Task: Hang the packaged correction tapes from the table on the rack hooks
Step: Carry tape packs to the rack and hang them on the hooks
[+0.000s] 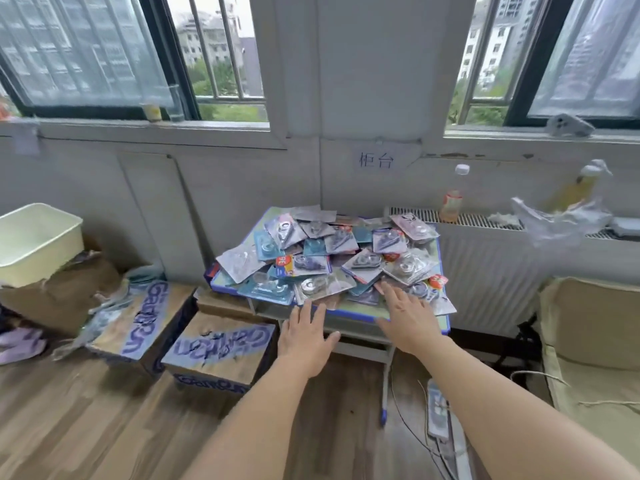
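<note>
Blue-edged table (412,319) under windowed wall, heaped with packaged correction tapes (311,261); left hand (304,337) and right hand (408,315) outstretched, fingers straight (nothing gripped); wood floor (86,427).

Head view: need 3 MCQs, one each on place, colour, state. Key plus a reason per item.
1. Where does the pile of packaged correction tapes lie?
A. on the floor
B. on the small table
C. in the cream bin

2. What colour is the table's edge?
A. blue
B. red
C. black

3. How are the two hands?
A. both gripping packs
B. one holding a bottle
C. both open, holding nothing

Key: 1 B, packs cover the tabletop. 2 A, blue trim shows along the front. 3 C, left hand and right hand reach out with straight fingers.
</note>
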### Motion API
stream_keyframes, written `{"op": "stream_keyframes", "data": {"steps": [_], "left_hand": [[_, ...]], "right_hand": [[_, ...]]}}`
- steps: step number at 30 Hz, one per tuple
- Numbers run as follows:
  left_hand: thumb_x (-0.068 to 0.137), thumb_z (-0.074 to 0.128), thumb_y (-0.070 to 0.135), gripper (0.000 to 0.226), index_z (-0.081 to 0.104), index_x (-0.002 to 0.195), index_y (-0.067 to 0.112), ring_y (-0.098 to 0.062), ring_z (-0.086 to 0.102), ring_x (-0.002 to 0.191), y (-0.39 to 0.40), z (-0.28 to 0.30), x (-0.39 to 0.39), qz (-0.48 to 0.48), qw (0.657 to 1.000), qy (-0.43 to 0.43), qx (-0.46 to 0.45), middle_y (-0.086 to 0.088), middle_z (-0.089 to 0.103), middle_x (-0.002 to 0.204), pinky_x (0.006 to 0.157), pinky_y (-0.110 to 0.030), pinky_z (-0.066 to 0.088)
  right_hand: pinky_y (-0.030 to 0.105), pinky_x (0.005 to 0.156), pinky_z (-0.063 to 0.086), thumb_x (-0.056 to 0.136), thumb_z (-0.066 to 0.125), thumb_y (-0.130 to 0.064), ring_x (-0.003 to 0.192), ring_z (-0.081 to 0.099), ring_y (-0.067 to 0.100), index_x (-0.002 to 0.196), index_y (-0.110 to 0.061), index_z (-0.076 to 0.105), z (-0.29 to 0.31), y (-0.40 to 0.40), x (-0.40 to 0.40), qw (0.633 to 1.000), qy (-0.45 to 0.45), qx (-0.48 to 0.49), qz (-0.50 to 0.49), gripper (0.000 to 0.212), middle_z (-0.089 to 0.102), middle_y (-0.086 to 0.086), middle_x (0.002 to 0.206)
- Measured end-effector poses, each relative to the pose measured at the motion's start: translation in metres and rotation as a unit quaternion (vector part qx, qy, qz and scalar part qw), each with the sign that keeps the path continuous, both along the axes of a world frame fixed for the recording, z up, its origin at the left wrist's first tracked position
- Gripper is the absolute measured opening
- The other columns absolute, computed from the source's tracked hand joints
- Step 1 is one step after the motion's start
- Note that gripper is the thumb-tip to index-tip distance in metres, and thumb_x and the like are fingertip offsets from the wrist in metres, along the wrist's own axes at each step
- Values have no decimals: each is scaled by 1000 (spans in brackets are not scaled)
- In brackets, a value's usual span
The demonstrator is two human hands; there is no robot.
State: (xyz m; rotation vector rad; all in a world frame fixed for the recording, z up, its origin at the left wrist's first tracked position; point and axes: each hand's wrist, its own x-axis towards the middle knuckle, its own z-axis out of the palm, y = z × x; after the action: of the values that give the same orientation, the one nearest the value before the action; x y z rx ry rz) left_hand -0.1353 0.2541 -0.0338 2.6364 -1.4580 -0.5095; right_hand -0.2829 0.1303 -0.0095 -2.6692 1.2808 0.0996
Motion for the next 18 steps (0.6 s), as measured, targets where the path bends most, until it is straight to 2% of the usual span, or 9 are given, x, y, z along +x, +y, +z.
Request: {"op": "stream_keyframes", "data": {"steps": [9,18], "left_hand": [[102,30,50,65,5,156,24,-27,-2,150,-94,-12,64,-12,1000,13,19,-4,-4,164,121,-41,9],[102,31,51,69,-1,156,22,-28,-1,150,-202,-24,147,-92,995,15,36,-6,-6,164,121,-42,9]], "right_hand": [[42,112,27,98,40,-44,141,29,28,154,-20,6,-17,-96,59,999,16,32,-22,70,24,4,158],[40,110,30,100,38,-42,138,33,29,154,-16,6,-32,-181,119,994,29,31,-103,68,24,5,157]]}}
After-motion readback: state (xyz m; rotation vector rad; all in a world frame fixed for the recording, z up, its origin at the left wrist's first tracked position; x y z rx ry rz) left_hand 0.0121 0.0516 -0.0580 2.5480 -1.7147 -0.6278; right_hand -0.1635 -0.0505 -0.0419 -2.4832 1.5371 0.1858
